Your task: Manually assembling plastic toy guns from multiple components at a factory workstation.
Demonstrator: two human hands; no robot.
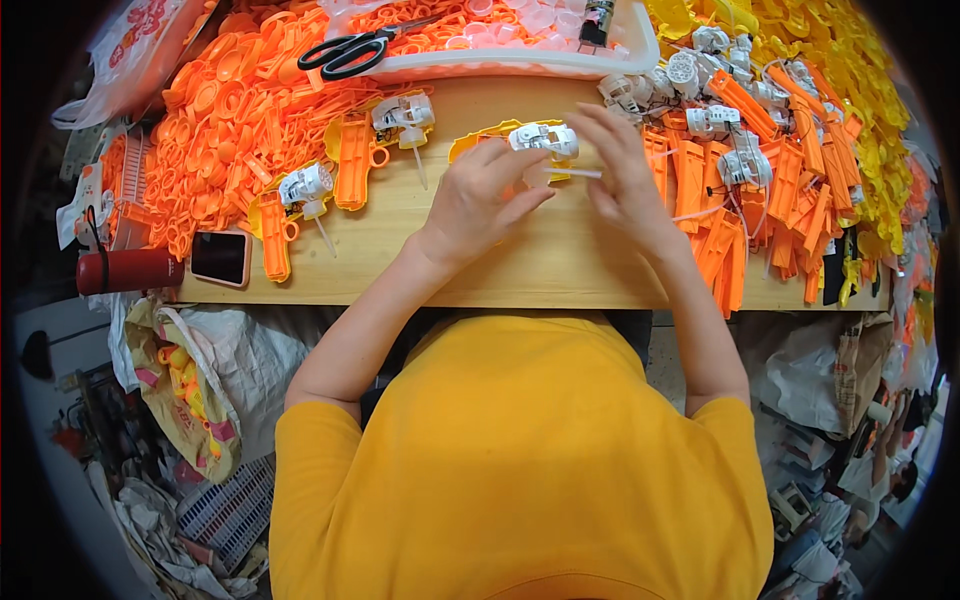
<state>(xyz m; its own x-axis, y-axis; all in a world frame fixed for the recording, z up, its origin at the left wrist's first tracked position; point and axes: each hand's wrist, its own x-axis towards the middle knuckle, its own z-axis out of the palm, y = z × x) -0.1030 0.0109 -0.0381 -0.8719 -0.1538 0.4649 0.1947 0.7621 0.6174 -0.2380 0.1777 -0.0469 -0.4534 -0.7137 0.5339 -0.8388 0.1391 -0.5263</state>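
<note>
Between my hands, a yellow toy shell half (478, 138) lies on the table with a white motor unit (546, 139) seated in it. A thin white rod (576, 173) sticks out from the unit toward the right. My left hand (487, 192) is curled over the near left part of the shell, its thumb pointing at the rod; its far fingertips are hidden. My right hand (622, 180) is held open just right of the unit, fingers spread and bent, close to the rod's end and apparently holding nothing.
Left stand two similar assemblies (352, 160), a phone (221, 258), a red bottle (130, 271) and heaped orange parts (225, 100). Behind, scissors (355, 50) lie across a white tray (480, 66). Right are orange pieces with white motors (745, 165) and a yellow heap (850, 90).
</note>
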